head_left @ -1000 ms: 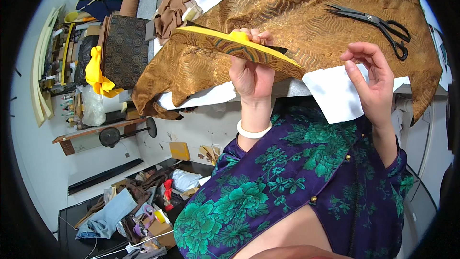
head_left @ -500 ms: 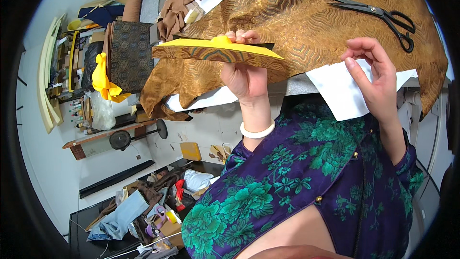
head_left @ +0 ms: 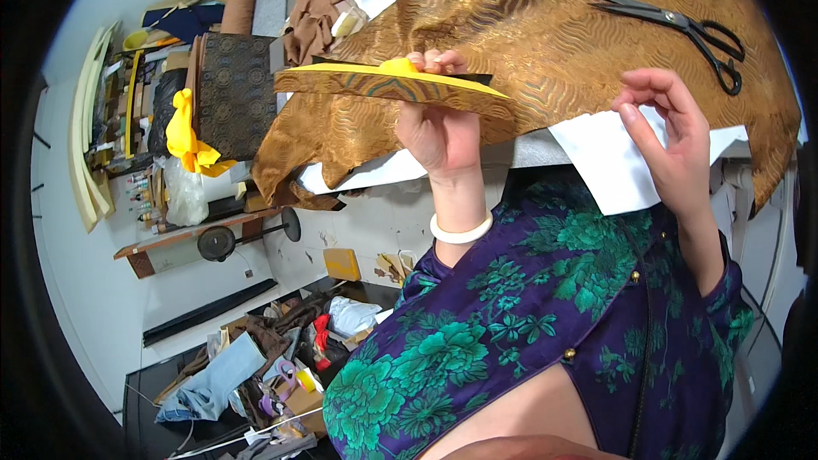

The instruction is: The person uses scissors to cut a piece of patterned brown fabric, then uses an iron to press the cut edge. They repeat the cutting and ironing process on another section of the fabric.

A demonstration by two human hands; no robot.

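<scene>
My left hand (head_left: 443, 138) grips a narrow, boat-shaped piece covered in brown patterned fabric (head_left: 366, 87), raised over the table edge. Yellow fabric (head_left: 341, 75) lines its upper side, and a yellow lump (head_left: 397, 66) sits beside my fingertips. A dark strip shows behind it. My thumb and palm are below the piece, with the fingers folded over its far side. To the right, my right hand (head_left: 669, 140) hovers loosely curled and open, thumb a little apart from the fingers; nothing shows in it. White paper (head_left: 601, 166) hangs over the edge behind this hand.
Wavy-patterned brown cloth (head_left: 554, 43) spreads over the table. Black-handled scissors (head_left: 682, 24) lie on it at the far right. Further left are a dark patterned panel (head_left: 239, 89), a knotted yellow cloth (head_left: 189, 135) and crowded shelves. Jeans (head_left: 213, 379) and scraps pile up at lower left.
The fabric-covered piece in my left hand has tilted slightly, showing less yellow, and shifted a little right in the picture. My right hand stays loosely curled. The whole view has shifted slightly.
</scene>
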